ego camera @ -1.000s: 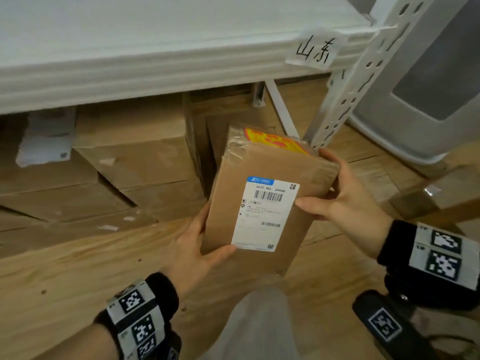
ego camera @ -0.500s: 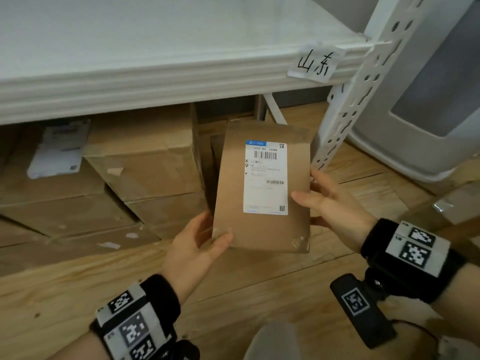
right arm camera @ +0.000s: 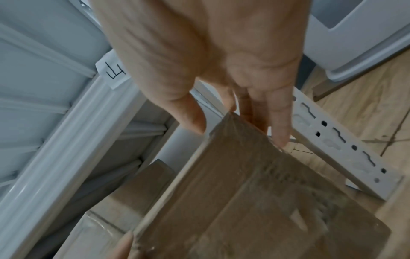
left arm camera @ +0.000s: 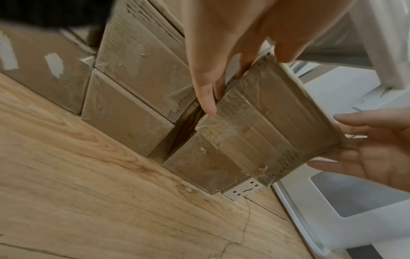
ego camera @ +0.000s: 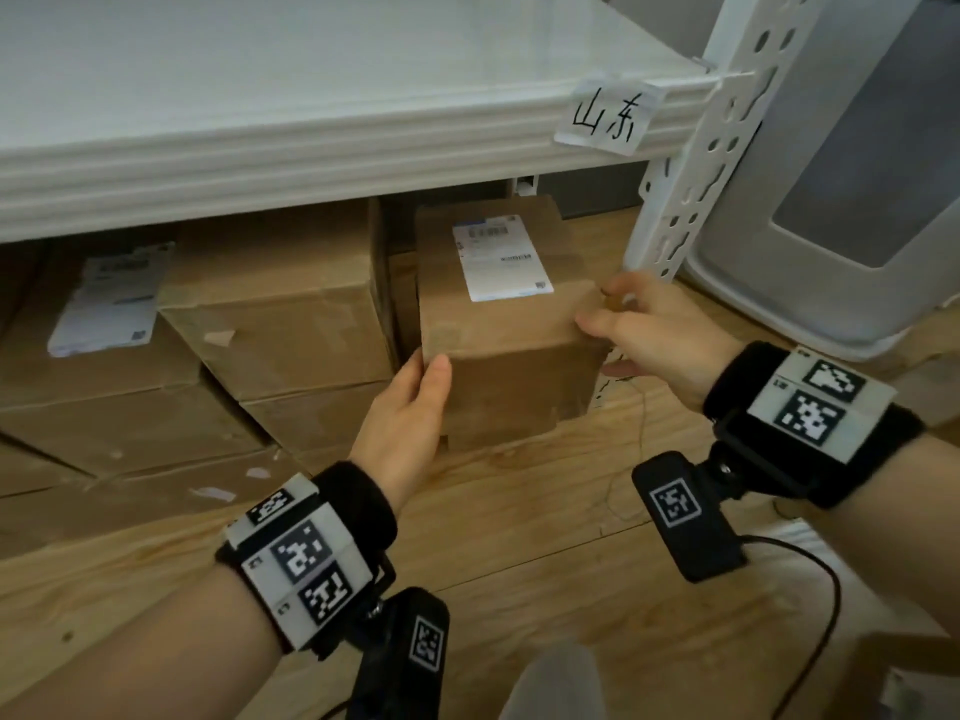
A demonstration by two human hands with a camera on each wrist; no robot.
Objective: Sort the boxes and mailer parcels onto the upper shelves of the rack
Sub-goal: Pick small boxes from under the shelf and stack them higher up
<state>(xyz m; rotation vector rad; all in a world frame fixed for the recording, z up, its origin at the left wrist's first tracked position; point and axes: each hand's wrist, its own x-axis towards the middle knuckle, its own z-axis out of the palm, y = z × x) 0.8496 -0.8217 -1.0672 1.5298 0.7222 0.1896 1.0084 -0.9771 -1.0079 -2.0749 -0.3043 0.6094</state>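
A brown cardboard box [ego camera: 509,366] with a white shipping label [ego camera: 498,257] on its top face sits level below the front edge of the white shelf [ego camera: 311,148]. My left hand [ego camera: 410,402] grips its near left corner, thumb on the front face. My right hand [ego camera: 639,335] holds the near right corner, fingers spread over the top edge. In the left wrist view the box [left arm camera: 266,133] hangs just above another taped box [left arm camera: 204,166] on the floor, between my left hand [left arm camera: 233,43] and right hand [left arm camera: 377,149]. The right wrist view shows the box [right arm camera: 255,201] between my thumb and fingers [right arm camera: 279,136].
Several large cardboard boxes [ego camera: 280,304] fill the space under the shelf to the left. A handwritten paper tag [ego camera: 605,119] hangs on the shelf edge beside the perforated white upright [ego camera: 711,163]. A white plastic bin [ego camera: 831,252] stands to the right on the wooden floor [ego camera: 519,537].
The box stood upright with its label facing me; now it is tipped flat, label up, and has moved forward and lower, under the shelf edge. Both hands slid to its near corners.
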